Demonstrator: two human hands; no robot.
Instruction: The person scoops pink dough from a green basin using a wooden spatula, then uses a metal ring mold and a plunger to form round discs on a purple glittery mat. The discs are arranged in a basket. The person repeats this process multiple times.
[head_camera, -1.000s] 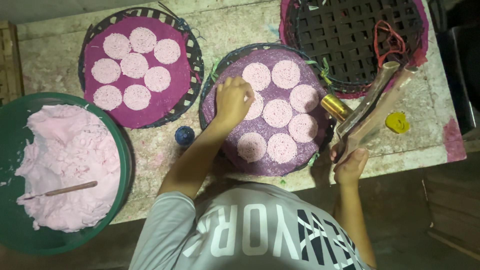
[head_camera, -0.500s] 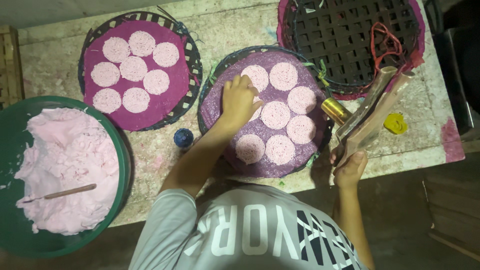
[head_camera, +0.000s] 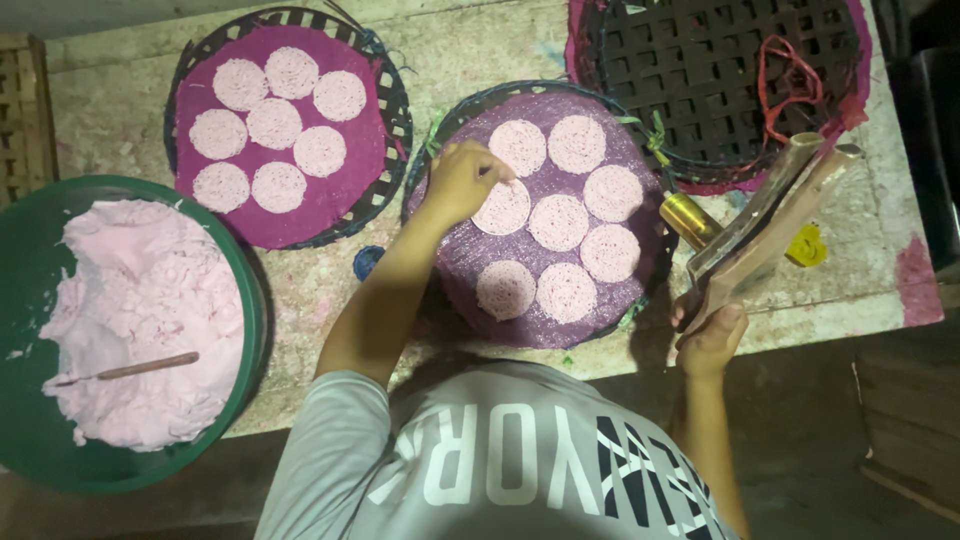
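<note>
On the middle tray (head_camera: 455, 265), lined with purple cloth, the left hand (head_camera: 462, 180) rests with fingers bent together on a pink disc (head_camera: 500, 208), one of eight laid apart so that none touch. At the table's near edge the right hand (head_camera: 712, 335) is clamped on a long wooden tool (head_camera: 770, 215), held clear of the discs. Left of this, a second tray (head_camera: 395, 130) carries seven discs; a green basin (head_camera: 30, 300) holds pink dough and a stick (head_camera: 130, 368). An unlined woven tray (head_camera: 720, 70) lies at the far right. Worn, stained stone forms the table (head_camera: 320, 290); surroundings are dim.
</note>
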